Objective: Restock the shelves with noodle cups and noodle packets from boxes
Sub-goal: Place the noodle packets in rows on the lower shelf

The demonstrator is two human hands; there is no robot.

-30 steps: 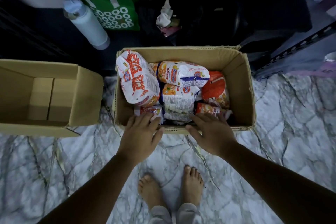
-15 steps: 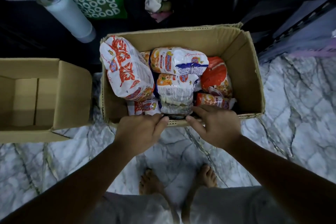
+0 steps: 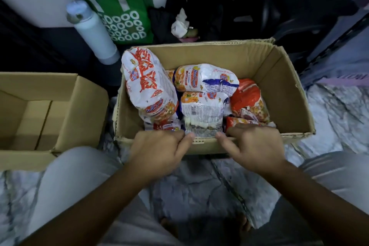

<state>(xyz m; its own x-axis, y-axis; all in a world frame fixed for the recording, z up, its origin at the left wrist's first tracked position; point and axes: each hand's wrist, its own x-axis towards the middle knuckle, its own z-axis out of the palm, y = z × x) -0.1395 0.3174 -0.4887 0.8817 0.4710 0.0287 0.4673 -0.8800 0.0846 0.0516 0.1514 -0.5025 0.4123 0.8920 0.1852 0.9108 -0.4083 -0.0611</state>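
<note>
An open cardboard box [image 3: 285, 86] sits on the marble floor in front of me, holding several noodle packets. A large white-and-orange multipack [image 3: 148, 84] leans at its left. White packets [image 3: 205, 80] lie in the middle and orange ones [image 3: 248, 98] at the right. My left hand [image 3: 157, 151] grips the box's near rim, fingers curled over the edge. My right hand [image 3: 253, 146] grips the same rim further right, fingertips inside by an orange packet.
An empty cardboard box [image 3: 65, 112] stands at the left. Behind the boxes are a white bottle [image 3: 92, 30], a green tote bag [image 3: 123, 14] and dark bags [image 3: 199, 12]. A metal shelf frame [image 3: 335, 44] runs along the right. My knees frame the floor below.
Both hands went from lying open at the box's near edge to curling over its rim. I have crouched lower; my knees now show and the box looks closer.
</note>
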